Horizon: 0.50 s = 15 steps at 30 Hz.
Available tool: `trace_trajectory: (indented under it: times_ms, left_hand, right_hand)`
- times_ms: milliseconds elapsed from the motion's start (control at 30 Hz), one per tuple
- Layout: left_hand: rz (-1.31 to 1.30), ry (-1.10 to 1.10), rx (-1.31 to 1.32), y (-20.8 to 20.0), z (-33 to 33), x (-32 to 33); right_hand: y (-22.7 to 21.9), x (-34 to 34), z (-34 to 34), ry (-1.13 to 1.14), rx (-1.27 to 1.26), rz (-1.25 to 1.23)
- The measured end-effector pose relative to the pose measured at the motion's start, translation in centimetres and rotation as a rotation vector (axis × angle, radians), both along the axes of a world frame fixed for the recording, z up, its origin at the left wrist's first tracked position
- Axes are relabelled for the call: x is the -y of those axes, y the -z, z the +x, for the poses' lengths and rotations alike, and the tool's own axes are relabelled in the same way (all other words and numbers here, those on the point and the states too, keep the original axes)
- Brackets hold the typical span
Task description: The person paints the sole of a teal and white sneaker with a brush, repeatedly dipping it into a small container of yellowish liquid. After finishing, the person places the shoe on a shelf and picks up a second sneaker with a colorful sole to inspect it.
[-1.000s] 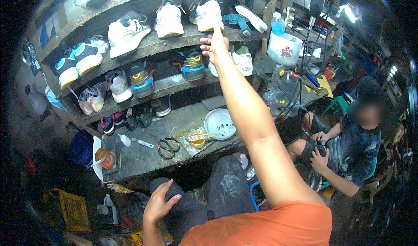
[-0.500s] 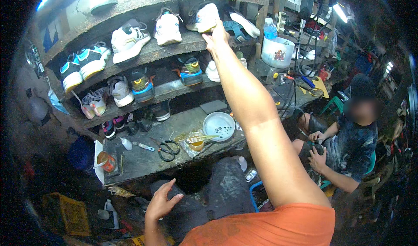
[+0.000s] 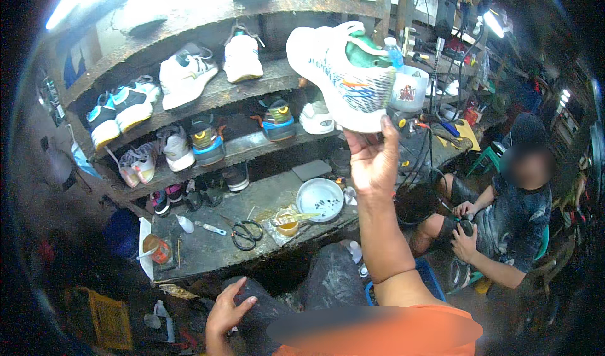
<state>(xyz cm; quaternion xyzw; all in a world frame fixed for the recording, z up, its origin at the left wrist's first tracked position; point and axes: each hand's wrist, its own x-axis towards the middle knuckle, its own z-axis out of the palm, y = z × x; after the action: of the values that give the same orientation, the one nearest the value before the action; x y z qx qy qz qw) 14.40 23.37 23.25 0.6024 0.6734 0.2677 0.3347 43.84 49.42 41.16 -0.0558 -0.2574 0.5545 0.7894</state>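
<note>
My right hand (image 3: 373, 157) is raised, gripping a white sneaker (image 3: 346, 78) by the heel end of its sole. The sneaker has a green lining and blue and orange markings, and its toe points up and left. It hangs in front of the wooden shelves (image 3: 246, 143), apart from them. Low at the left, over my dark trousers, my left hand (image 3: 232, 307) is open and holds nothing, with thumb and fingers apart.
Several shoes, among them a white sneaker (image 3: 243, 56), stand on the shelves. On the bench below are scissors (image 3: 246, 235), a cup of amber liquid (image 3: 288, 225) and a round metal pan (image 3: 320, 199). At the right a seated person (image 3: 504, 223) holds a dark object.
My right hand has taken the white sneaker off the upper shelf and drawn it nearer, to the right. My left hand stays low, nearly in the same place.
</note>
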Motion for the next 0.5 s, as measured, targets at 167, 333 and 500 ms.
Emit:
trace_trajectory:
  times_ms: [167,333,500]
  left_hand:
    - [0.032,0.094,-0.053,-1.6,1.8,-3.1]
    - [0.032,0.114,-0.028,-2.3,2.8,-3.6]
    - [0.042,0.107,-0.079,-1.6,2.4,-2.7]
  right_hand:
    - [-2.7,0.1,2.8,0.041,-0.039,0.19]
    - [-9.8,-3.9,3.6,0.159,0.049,0.357]
    - [-18.6,-9.5,2.3,0.137,0.268,0.149]
